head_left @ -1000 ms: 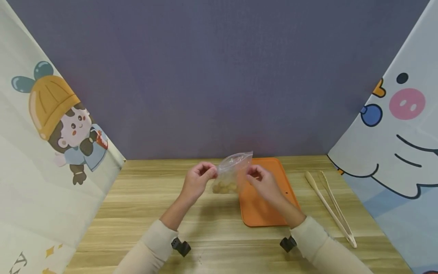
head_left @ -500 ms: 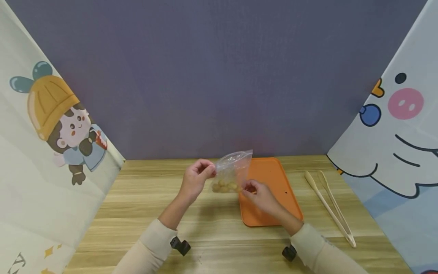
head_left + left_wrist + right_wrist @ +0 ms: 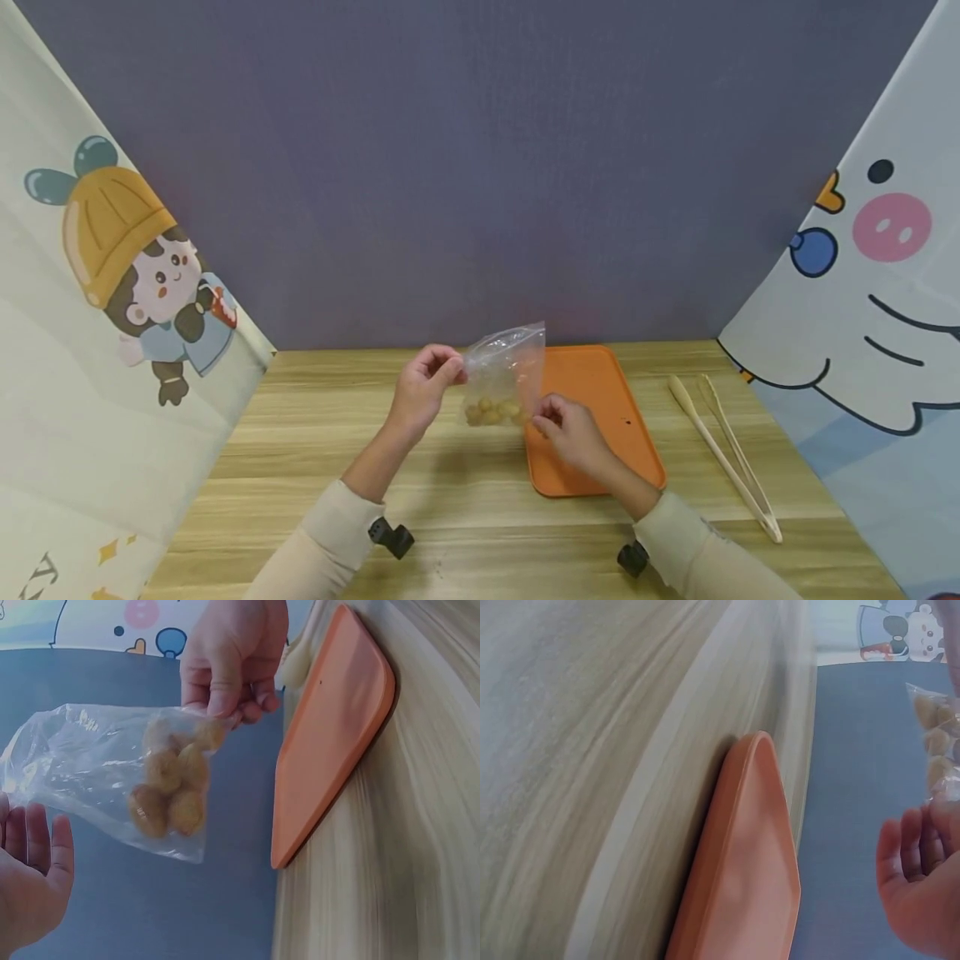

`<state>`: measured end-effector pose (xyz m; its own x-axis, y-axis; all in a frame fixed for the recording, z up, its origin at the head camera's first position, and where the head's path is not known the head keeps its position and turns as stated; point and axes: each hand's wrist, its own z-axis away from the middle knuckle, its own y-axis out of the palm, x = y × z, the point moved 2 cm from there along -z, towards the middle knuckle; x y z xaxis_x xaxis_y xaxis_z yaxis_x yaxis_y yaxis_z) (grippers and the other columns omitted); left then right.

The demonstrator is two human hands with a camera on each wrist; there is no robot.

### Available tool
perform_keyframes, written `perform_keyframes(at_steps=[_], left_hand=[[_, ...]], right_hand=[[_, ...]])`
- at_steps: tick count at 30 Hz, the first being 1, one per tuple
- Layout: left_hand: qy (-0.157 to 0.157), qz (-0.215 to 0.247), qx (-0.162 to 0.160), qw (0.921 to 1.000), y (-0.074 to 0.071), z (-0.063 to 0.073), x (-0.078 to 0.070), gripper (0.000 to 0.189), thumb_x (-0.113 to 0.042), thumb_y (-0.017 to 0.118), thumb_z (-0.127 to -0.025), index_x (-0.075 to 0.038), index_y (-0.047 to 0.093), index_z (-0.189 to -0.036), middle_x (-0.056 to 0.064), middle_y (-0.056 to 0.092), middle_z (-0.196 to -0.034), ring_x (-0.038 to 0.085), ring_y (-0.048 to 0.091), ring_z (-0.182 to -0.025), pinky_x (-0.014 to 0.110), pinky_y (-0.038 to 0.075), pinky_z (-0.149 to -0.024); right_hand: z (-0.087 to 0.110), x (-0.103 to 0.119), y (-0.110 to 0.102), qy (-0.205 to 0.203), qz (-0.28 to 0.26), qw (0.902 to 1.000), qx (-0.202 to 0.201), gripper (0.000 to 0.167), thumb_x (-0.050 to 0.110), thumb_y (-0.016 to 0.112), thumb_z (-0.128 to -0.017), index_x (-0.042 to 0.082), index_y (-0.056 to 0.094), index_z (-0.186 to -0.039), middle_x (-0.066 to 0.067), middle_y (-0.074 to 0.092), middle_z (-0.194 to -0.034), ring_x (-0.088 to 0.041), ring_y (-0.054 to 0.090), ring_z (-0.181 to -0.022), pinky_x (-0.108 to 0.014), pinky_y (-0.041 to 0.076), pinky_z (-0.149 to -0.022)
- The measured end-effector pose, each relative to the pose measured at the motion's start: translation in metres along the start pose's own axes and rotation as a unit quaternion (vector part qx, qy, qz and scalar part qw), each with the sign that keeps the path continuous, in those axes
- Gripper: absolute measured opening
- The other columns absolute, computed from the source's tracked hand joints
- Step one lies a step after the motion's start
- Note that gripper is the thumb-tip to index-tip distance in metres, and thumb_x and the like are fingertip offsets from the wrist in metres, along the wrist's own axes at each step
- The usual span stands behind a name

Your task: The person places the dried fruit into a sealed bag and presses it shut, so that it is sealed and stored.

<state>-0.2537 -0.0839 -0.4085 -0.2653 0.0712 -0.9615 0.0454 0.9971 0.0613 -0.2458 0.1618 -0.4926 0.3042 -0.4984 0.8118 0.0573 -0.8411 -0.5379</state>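
A clear zip bag (image 3: pixel 504 367) hangs above the table, with several small yellow-brown roundish pieces (image 3: pixel 171 776) gathered at its bottom. My left hand (image 3: pixel 422 390) pinches the bag's upper left edge between thumb and fingers. Lower down, my right hand (image 3: pixel 572 427) pinches the bottom right corner, next to the pieces; the left wrist view shows this grip plainly. The bag's mouth leans up to the right. What the pieces are, I cannot tell for sure.
Under and beside the right hand lies an orange tray (image 3: pixel 585 375) on the wooden table (image 3: pixel 315 467). Light-coloured tongs (image 3: pixel 723 454) lie to its right. A dark cloth wall (image 3: pixel 480 167) stands behind, with printed curtains on both sides.
My right hand has moved down from the bag's upper right edge to its bottom right corner. My left hand has shifted slightly up and left, still holding the bag.
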Motion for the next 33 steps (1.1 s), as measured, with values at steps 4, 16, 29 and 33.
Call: perform_keyframes(at_steps=[4,16,29,33], left_hand=[[0.010,-0.017,0.000,0.9998,-0.005,-0.001,-0.004,0.014,0.000,0.064,-0.098,0.012,0.060,-0.103,-0.005,0.063,-0.085,0.008,0.066,-0.077,0.023,0.059,-0.078],[0.069,-0.134,0.011,0.9886,-0.017,-0.003,-0.020,0.010,-0.006,0.066,-0.098,0.004,0.066,-0.096,-0.001,0.061,-0.080,0.012,0.059,-0.075,0.019,0.050,-0.070],[0.110,-0.166,0.061,0.9781,-0.010,-0.003,-0.030,0.011,-0.007,0.066,-0.098,0.003,0.066,-0.095,0.015,0.063,-0.082,0.006,0.056,-0.073,0.018,0.047,-0.065],[0.125,-0.175,0.083,0.9731,-0.004,-0.003,-0.032,0.011,-0.009,0.065,-0.099,0.001,0.066,-0.095,0.014,0.063,-0.082,0.007,0.054,-0.071,0.019,0.045,-0.063]], right_hand=[[0.004,0.000,-0.002,-0.019,0.026,0.9995,-0.004,0.014,0.002,0.071,-0.093,0.009,0.062,-0.086,0.001,0.060,-0.075,-0.005,0.053,-0.068,-0.021,0.048,-0.061],[0.014,-0.009,-0.002,-0.070,0.083,0.9940,-0.002,0.019,0.001,0.073,-0.091,0.013,0.060,-0.084,0.006,0.059,-0.074,-0.001,0.051,-0.068,-0.020,0.047,-0.061],[0.026,-0.013,0.009,-0.070,0.094,0.9930,0.015,0.017,0.005,0.074,-0.091,0.014,0.061,-0.084,0.007,0.060,-0.075,0.000,0.051,-0.068,-0.020,0.047,-0.062],[0.026,-0.018,0.009,-0.074,0.069,0.9939,0.043,0.015,0.010,0.075,-0.092,0.018,0.063,-0.086,0.008,0.065,-0.080,-0.001,0.059,-0.075,-0.021,0.052,-0.067]])
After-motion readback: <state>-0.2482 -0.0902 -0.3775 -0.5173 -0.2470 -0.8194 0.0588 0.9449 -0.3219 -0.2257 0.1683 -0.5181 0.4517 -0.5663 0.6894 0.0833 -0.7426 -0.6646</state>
